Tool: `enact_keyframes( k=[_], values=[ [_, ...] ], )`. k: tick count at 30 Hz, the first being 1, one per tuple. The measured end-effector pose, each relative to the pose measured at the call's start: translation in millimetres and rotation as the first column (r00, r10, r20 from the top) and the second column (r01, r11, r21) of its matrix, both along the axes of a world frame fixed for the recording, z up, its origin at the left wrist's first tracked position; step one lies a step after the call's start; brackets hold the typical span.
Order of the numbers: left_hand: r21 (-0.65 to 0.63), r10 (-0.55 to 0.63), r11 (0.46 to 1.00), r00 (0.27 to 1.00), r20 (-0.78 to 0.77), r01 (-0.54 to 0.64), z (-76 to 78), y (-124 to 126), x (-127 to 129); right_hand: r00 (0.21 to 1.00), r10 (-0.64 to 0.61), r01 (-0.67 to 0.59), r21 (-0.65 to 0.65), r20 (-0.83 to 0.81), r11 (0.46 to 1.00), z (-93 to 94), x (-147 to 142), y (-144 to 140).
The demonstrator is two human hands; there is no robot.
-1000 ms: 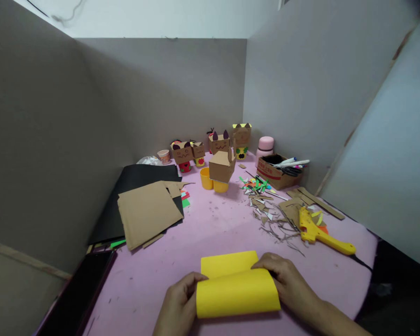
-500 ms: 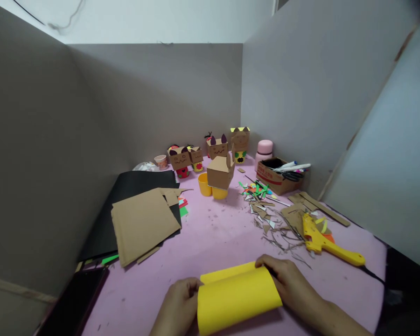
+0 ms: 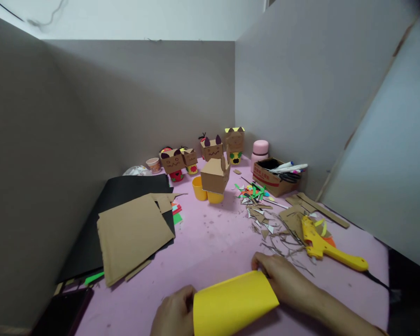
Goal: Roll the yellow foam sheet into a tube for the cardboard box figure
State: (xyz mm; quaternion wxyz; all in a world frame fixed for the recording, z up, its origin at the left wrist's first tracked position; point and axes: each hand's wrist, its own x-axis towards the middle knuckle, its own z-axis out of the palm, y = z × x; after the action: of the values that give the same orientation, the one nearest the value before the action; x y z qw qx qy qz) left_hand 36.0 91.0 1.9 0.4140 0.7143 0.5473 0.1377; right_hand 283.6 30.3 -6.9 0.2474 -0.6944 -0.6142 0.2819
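Observation:
A sheet of yellow paper, bent over into a curve, lies low in the middle of the head view between my two hands. My left hand grips its left edge, with the fingers curled and partly hidden behind the paper. At the far right corner, my right hand pinches the paper between thumb and fingers. The underside of the sheet is hidden.
Cardboard sheets lie on black sheets at left, near a dark phone. A yellow glue gun and paper scraps are at right. Cardboard animal figures, a pink bottle and a pen box stand behind.
The far edge of the yellow paper has come down toward the near part, so the gap between them no longer shows. Both hands keep their hold. The view has shifted slightly.

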Motion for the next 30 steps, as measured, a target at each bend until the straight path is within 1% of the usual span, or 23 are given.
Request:
enact_keyframes(
  k=[2,4,5,8,9,10,11,12,13,14,15,16,17,18,21,24,27,30],
  values=[
    [0.111,-0.007,0.994,0.998,-0.063,0.014,3.2,-1,1,1.0,-0.005,0.005,0.0,-0.011,1.0,0.5,1,2],
    [0.208,-0.043,0.976,0.993,-0.107,0.065,5.0,-1,2,0.999,-0.01,0.011,0.014,-0.033,1.0,1.5,1,3],
    [0.235,-0.075,0.967,0.99,-0.123,0.102,5.5,0,2,0.999,-0.012,0.014,0.027,-0.049,1.0,2.2,2,3],
    [0.264,-0.163,0.945,0.978,-0.127,0.192,6.3,1,4,0.991,-0.011,0.022,0.083,-0.13,0.996,3.7,3,4],
    [0.276,-0.177,0.941,0.979,-0.101,0.198,6.4,1,5,0.985,-0.008,0.025,0.097,-0.173,0.995,3.6,3,3],
    [0.284,-0.17,0.942,0.984,-0.053,0.178,6.3,0,5,0.974,-0.005,0.029,0.103,-0.226,0.994,3.2,3,3],
    [0.267,-0.146,0.954,0.989,0.023,0.135,5.8,-2,6,0.958,-0.003,0.033,0.1,-0.287,0.994,2.3,3,3],
    [0.213,-0.101,0.974,0.987,0.126,0.072,5.0,-3,6,0.935,-0.002,0.036,0.089,-0.355,0.995,1.1,2,3],
    [0.11,-0.028,0.994,0.966,0.256,-0.001,3.9,-5,7,0.905,-0.004,0.039,0.072,-0.426,0.997,-0.3,1,4],
    [-0.029,0.066,0.998,0.922,0.382,-0.06,2.7,-7,7,0.867,-0.011,0.043,0.052,-0.497,0.998,-1.8,-1,4],
    [-0.167,0.164,0.981,0.862,0.48,-0.094,1.7,-8,8,0.826,-0.023,0.051,0.033,-0.564,0.998,-3.1,-3,5],
    [-0.276,0.242,0.956,0.804,0.544,-0.101,1.1,-9,8,0.782,-0.038,0.062,0.016,-0.623,0.998,-4.2,-5,7],
    [-0.344,0.293,0.934,0.76,0.579,-0.099,1.2,-10,9,0.737,-0.052,0.073,0.003,-0.673,0.997,-4.9,-7,8],
    [-0.376,0.323,0.921,0.736,0.595,-0.1,2.2,-11,9,0.696,-0.063,0.084,-0.007,-0.716,0.996,-5.3,-9,10],
    [-0.387,0.349,0.915,0.711,0.61,-0.117,8.6,-14,11,0.589,-0.081,0.097,-0.029,-0.804,0.995,-5.4,-15,14],
    [-0.396,0.354,0.913,0.678,0.644,-0.1,15.1,-16,11,0.514,-0.094,0.036,-0.088,-0.853,0.995,-5.8,-22,18],
    [-0.393,0.363,0.913,0.663,0.655,-0.111,16.7,-18,10,0.471,-0.092,-0.034,-0.123,-0.877,0.992,-6.5,-28,22],
    [-0.347,0.368,0.921,0.679,0.635,-0.175,15.5,-15,8,0.452,-0.066,-0.028,-0.088,-0.89,0.996,-4.9,-33,27]
  ],
)
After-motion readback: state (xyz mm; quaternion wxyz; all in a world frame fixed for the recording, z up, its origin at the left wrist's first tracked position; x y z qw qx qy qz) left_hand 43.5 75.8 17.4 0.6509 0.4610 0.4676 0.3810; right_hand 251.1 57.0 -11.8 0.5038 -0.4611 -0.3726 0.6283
